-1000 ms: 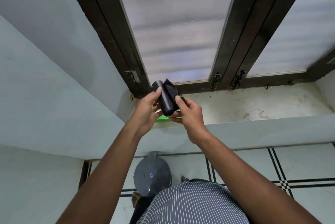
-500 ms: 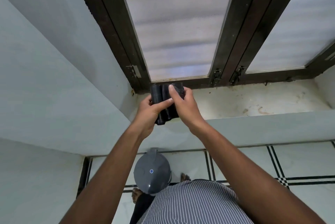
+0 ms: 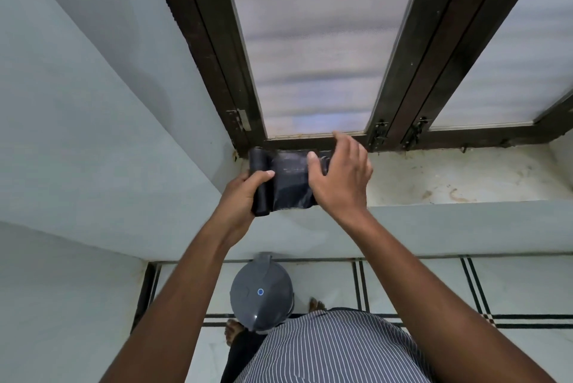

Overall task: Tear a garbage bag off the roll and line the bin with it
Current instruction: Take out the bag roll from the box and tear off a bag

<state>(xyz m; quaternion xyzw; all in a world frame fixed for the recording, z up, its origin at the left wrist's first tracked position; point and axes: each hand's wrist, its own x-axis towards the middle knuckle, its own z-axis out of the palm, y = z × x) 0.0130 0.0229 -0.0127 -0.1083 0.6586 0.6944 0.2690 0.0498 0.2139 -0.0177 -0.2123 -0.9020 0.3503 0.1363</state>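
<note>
A black garbage bag roll (image 3: 259,184) is held upright over the window sill, with my left hand (image 3: 240,196) shut around its lower half. A flat stretch of black bag (image 3: 291,184) is unrolled from it toward the right. My right hand (image 3: 339,179) lies over that stretch's right end, thumb on top and fingers partly spread; the bag's end is hidden under the palm. Down on the floor by my feet stands the grey round bin (image 3: 262,295) with its lid closed and a small blue dot on top.
A stained white sill (image 3: 449,178) runs right below a dark-framed window (image 3: 313,50) with frosted panes. A pale wall (image 3: 93,134) closes the left side. The floor (image 3: 511,286) is light tile with black lines. My striped shirt fills the bottom.
The roll was held closed between both hands. My right hand has since drawn a length of bag out to the right, and both hands moved closer to the sill.
</note>
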